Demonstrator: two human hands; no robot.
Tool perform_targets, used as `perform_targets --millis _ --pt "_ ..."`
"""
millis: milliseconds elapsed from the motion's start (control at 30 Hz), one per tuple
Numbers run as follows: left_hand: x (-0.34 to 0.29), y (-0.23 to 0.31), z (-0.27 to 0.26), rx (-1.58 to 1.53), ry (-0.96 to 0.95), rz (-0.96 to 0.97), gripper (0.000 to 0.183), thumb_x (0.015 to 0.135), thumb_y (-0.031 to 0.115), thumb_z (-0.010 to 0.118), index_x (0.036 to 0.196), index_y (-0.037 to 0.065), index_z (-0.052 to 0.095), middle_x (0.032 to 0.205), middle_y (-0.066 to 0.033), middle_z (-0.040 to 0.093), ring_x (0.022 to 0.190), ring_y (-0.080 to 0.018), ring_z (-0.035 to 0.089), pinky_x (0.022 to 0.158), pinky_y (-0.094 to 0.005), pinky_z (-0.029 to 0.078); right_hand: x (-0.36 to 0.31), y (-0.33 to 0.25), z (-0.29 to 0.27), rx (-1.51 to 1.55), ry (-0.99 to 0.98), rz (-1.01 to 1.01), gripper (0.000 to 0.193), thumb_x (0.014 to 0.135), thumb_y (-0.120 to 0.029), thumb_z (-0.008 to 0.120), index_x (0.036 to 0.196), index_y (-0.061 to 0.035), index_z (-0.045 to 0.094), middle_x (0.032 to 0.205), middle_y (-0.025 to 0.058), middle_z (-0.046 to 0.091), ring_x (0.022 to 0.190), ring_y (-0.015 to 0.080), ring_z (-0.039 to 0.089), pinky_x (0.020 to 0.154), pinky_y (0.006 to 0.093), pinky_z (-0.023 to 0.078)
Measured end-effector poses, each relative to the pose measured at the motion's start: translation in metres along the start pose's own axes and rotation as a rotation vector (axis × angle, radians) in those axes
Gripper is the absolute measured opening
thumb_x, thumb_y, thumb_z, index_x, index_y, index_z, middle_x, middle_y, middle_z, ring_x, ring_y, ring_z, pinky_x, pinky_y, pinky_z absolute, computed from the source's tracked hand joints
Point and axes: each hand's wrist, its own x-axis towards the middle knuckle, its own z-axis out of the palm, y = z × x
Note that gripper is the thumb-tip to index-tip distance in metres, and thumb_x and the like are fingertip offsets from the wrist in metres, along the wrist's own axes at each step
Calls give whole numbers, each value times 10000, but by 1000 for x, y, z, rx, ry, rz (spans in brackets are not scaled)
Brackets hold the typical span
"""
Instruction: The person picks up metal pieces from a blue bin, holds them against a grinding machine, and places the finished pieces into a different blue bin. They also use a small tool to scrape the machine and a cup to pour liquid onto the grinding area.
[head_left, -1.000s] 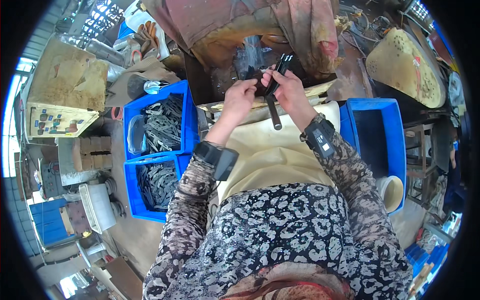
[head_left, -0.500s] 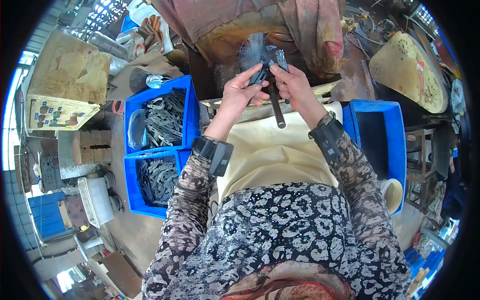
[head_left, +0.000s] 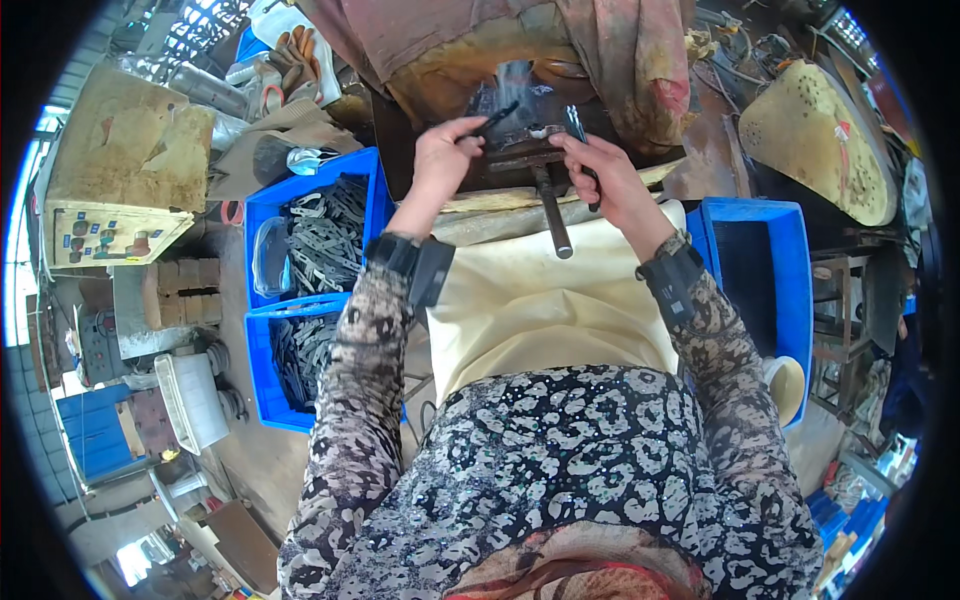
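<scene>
My left hand (head_left: pixel 447 160) is closed on a slim dark metal piece (head_left: pixel 497 120), whose far end points toward a blurred, whitish patch (head_left: pixel 514 88) under the draped cloth. To its right, my right hand (head_left: pixel 610 178) grips a narrow dark metal piece (head_left: pixel 575 124) that stands up past the fingers; its lower end shows below the palm. The exact kind of either piece cannot be made out. Between the hands lies a dark metal rest (head_left: pixel 520 155), and a round bar (head_left: pixel 551 212) juts from it toward me. My right fingertips are close to a small pale-edged part at the rest.
Two blue bins (head_left: pixel 252 358) of dark metal pieces (head_left: pixel 325 235) stand at my left. Another blue bin (head_left: pixel 790 270) is at my right, beside a cream tub (head_left: pixel 787 390). Stained cloth (head_left: pixel 470 40) hangs over the work spot. A control box (head_left: pixel 120 235) stands far left.
My hands, close together before, have moved apart. The left went leftward with its dark piece; the right shifted slightly right and down, still gripping its own.
</scene>
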Motion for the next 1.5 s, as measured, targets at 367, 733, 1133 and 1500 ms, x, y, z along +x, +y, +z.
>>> perform_targets --millis 367,733,1133,1500 --pt "56 -52 18 535 -154 480 414 779 -97 516 1102 99 685 1021 -146 659 985 -317 626 894 -338 480 -75 33 -14 -559 -158 26 468 833 -114 738 1271 -44 591 1017 -67 628 895 19 505 769 198 424" --pt "59 -54 16 456 -300 460 538 717 -152 483 1133 128 677 1100 -168 647 1061 -351 591 960 -354 457 -93 40 3 -877 -98 -204 528 769 -116 788 1261 -106 596 814 -28 601 650 40 455 608 192 416" --pt "67 -63 15 474 -361 533 599 702 -173 481 1171 152 661 1093 -174 646 1052 -351 598 948 -356 467 -86 46 8 -1406 -141 -780 382 675 -97 754 1041 -127 649 720 58 611 629 253 622 542 350 508" --pt "65 -61 14 485 -366 490 575 691 -161 486 1152 131 670 1125 -169 645 1065 -342 602 963 -349 458 -83 49 11 -1443 -80 -916 277 725 -91 740 985 -89 644 649 47 553 551 230 584 477 345 466"
